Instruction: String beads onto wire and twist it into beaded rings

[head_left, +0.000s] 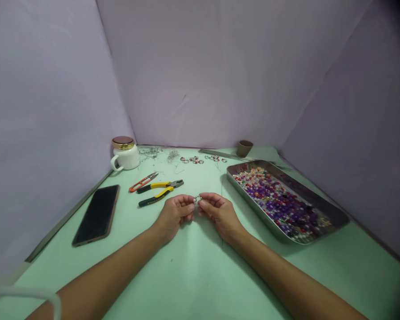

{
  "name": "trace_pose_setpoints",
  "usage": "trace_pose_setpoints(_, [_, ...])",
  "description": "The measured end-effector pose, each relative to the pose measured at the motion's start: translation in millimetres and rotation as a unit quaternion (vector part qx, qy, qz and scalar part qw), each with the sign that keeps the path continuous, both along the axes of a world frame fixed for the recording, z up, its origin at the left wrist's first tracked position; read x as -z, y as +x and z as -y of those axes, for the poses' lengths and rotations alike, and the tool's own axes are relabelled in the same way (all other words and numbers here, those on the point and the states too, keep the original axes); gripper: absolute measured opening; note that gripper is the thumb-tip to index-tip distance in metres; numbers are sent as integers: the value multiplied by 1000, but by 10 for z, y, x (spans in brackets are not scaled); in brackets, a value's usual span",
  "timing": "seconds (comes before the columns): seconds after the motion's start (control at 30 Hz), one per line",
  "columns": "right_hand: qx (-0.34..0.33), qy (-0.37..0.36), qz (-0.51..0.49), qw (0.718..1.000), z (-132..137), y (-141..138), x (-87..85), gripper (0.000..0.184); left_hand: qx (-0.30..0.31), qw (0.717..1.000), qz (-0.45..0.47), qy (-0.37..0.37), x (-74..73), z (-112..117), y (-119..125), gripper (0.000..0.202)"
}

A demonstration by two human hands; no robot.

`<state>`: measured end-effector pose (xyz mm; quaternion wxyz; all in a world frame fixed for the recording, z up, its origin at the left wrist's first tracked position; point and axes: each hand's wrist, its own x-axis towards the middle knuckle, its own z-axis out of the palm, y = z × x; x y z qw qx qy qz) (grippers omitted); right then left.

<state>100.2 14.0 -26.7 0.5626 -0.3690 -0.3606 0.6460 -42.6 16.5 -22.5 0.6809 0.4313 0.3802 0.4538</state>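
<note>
A small beaded ring [198, 198], silvery and pale, is held up between my two hands over the middle of the green table. My left hand [177, 212] pinches its left side between thumb and fingertips. On the opposite side, the thumb and forefinger of my right hand [220, 213] grip it. A thin wire seems to run near my right hand. Yellow-and-black pliers [162, 191] lie just beyond my left hand, beside orange-handled thread snips [142, 182]. To the right of my right hand sits a metal tray [253, 213] of mixed beads [280, 200], many purple.
A phone [96, 215] lies at the left, with a lidded white mug [128, 158] behind it. Along the back are wire scraps [150, 153], red-and-silver beaded pieces [192, 160], long thin wires [222, 154] and a small brown pot [244, 148]. Pale walls [200, 75] enclose the table.
</note>
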Motion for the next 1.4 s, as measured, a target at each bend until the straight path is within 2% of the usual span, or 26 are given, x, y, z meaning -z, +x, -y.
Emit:
trace_pose_setpoints(0.8, [9,53,92,994,40,-5,-53,18,14,992,-108,61,-58,72,61,13])
trace_pose_setpoints(0.97, [18,52,74,996,19,5,-42,20,0,993,-93,68,-107,93,70,21])
trace_pose_setpoints(1.17, [-1,46,69,997,29,-6,-35,22,-24,995,-87,51,-92,101,79,16])
trace_pose_setpoints(1.4, [7,52,80,995,31,1,-42,23,-3,994,-86,66,-31,66,53,13])
